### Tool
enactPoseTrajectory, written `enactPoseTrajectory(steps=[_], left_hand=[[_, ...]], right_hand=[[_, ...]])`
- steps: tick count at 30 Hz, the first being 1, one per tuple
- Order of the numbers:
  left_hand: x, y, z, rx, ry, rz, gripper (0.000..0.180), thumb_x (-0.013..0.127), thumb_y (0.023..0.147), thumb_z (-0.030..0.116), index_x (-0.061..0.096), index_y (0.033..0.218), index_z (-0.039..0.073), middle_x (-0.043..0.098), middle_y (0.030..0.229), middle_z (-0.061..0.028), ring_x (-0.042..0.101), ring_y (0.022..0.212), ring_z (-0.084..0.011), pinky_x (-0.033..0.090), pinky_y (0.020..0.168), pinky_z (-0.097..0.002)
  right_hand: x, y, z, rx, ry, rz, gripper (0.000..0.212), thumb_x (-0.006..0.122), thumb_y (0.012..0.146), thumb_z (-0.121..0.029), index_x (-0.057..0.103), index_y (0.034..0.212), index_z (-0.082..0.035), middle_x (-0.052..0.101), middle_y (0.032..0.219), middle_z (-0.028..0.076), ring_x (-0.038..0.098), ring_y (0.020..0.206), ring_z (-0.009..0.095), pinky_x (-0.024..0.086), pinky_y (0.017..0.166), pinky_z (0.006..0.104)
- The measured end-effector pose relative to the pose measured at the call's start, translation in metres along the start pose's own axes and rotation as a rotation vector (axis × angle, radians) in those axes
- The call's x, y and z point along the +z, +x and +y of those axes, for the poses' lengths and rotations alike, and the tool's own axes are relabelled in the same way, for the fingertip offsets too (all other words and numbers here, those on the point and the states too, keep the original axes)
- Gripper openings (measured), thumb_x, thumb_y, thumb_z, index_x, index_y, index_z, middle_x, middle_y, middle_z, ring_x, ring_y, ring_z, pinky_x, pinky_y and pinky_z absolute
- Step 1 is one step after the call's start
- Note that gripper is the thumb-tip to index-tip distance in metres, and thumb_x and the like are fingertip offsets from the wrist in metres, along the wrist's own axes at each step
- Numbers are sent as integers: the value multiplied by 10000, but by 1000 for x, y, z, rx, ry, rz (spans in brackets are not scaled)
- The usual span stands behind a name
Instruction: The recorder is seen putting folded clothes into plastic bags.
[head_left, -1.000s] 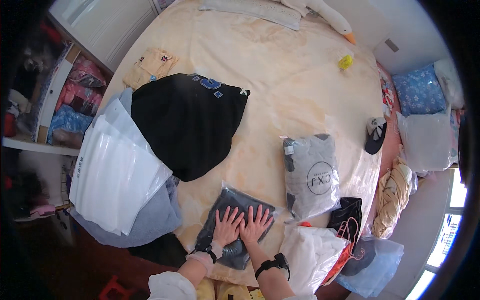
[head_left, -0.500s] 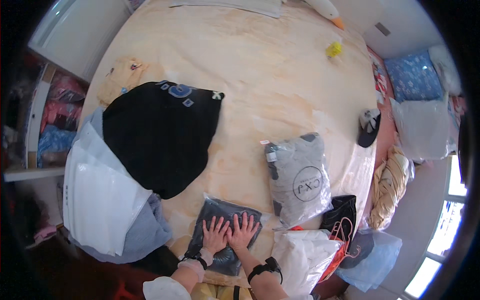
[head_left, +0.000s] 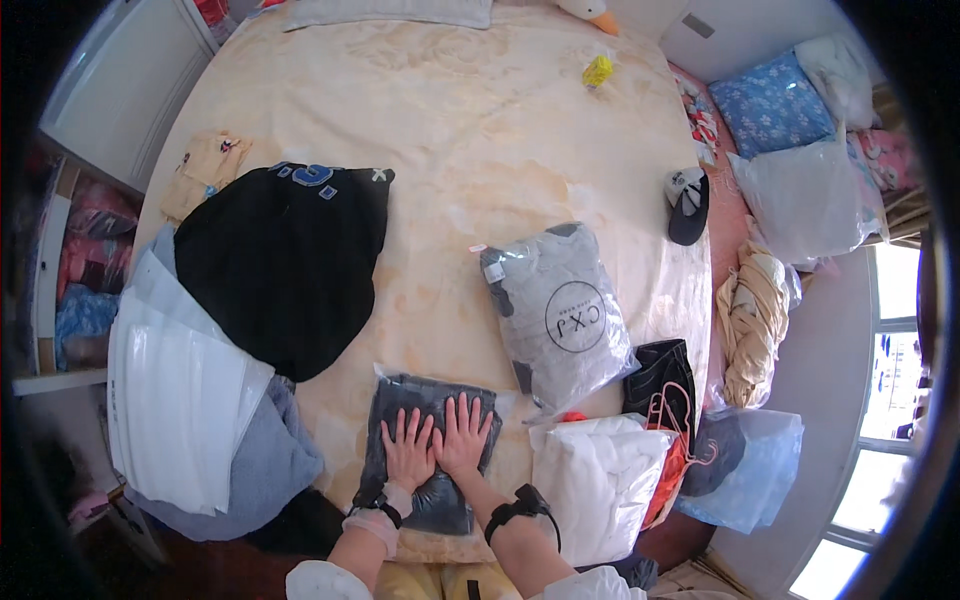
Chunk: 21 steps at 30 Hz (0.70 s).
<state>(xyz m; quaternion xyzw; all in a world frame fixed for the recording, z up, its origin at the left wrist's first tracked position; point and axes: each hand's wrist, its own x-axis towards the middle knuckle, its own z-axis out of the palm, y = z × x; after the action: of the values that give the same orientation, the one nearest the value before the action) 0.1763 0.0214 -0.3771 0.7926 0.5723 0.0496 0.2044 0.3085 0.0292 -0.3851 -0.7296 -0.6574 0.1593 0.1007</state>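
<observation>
Spread flat on a dark folded garment in a clear plastic bag (head_left: 432, 391) are my left hand (head_left: 408, 455) and my right hand (head_left: 462, 440). Both press its top side by side, thumbs almost touching, fingers extended and pointing away from me. The bag lies at the bed's near edge, its clear border showing at the far corners. Farther right is a grey garment in a clear bag (head_left: 555, 305) with a round printed mark. A black garment (head_left: 285, 265) with blue lettering lies to the left.
White plastic bags (head_left: 165, 400) rest on grey-blue cloth (head_left: 262, 460) at left. Right of my hands are a white packaged bundle (head_left: 600, 480), black cloth (head_left: 655, 370), pink hangers (head_left: 682, 410) and a blue bag (head_left: 765, 470). A cap (head_left: 687, 205) and yellow object (head_left: 597, 71) sit farther off.
The view has shifted, so most things on the bed appear farther left. My hands stay flat on the bagged dark garment.
</observation>
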Motion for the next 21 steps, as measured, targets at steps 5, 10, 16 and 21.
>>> enactPoseTrajectory(steps=[5, 10, 16, 21], left_hand=[[-21, -4, 6, -14, 40, 7, 618, 571, 878, 344, 422, 1443, 142, 279, 1556, -114, 190, 1453, -376, 110, 1107, -707], [-64, -44, 30, 20, -44, -136, 755, 585, 874, 485, 355, 1476, 91, 240, 1561, -175, 154, 1454, -416, 71, 1084, -732], [-44, -113, 5, 126, 98, -282, 1076, 603, 687, 775, 322, 1499, 127, 141, 1589, -204, 73, 1452, -476, 43, 1056, -770], [-26, -109, 2, 118, 166, -317, 1110, 583, 671, 804, 298, 1510, 136, 130, 1588, -213, 49, 1447, -492, 36, 1051, -778]], right_hand=[[-21, 0, -12, -24, -4, 22, 712, 543, 864, -375, 378, 1461, -23, 307, 1555, 141, 224, 1442, 393, 146, 1132, 624], [-35, -2, -10, -9, -56, 25, 699, 518, 902, -417, 358, 1480, -58, 273, 1572, 118, 204, 1451, 381, 139, 1133, 633], [-56, -5, -39, 29, -101, -35, 708, 515, 911, -482, 360, 1482, -93, 272, 1569, 106, 186, 1457, 367, 131, 1116, 669], [-49, 18, -40, -78, -41, 9, 677, 567, 882, -468, 386, 1479, -206, 300, 1552, 113, 220, 1439, 381, 131, 1115, 668]])
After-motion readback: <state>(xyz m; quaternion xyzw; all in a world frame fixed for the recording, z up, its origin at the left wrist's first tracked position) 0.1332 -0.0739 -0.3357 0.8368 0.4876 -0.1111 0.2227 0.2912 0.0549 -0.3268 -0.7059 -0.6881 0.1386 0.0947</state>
